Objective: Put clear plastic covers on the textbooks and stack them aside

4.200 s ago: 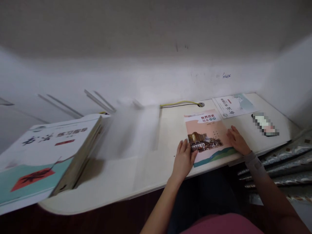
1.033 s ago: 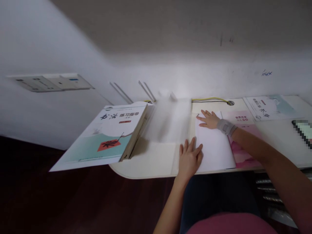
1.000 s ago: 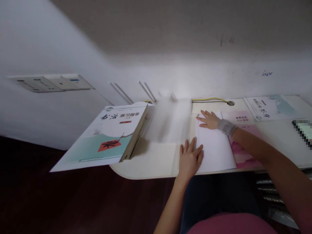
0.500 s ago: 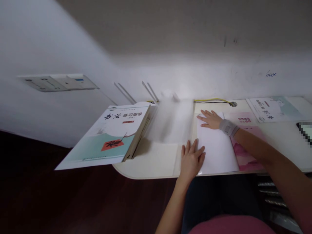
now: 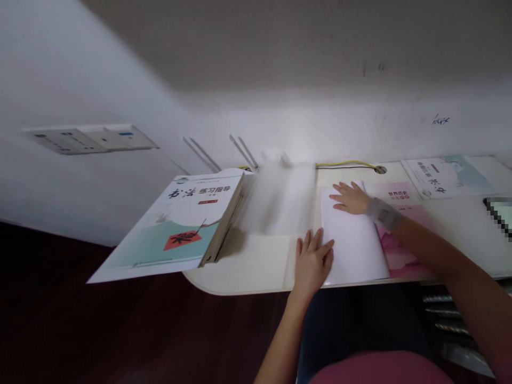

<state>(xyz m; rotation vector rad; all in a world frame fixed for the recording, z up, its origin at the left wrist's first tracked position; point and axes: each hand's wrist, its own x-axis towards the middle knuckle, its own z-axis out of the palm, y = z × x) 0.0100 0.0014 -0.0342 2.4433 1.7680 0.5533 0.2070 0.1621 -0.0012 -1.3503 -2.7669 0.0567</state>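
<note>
Head view: calligraphy workbook (image 5: 188, 224) overhanging surface (image 5: 248, 266) left of hands; pink history book (image 5: 400, 250) beside white page (image 5: 354, 242); left hand (image 5: 314, 261), right hand (image 5: 350, 198) spread flat on page, no pinch.

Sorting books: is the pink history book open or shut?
Open, it seems: a white leaf lies spread beside the pink page, under the left hand and right hand.

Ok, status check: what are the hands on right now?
Left hand and right hand both flat on white sheet, not gripping. Sheet partly over pink history workbook. Calligraphy workbook off left, apart from both hands.
</note>
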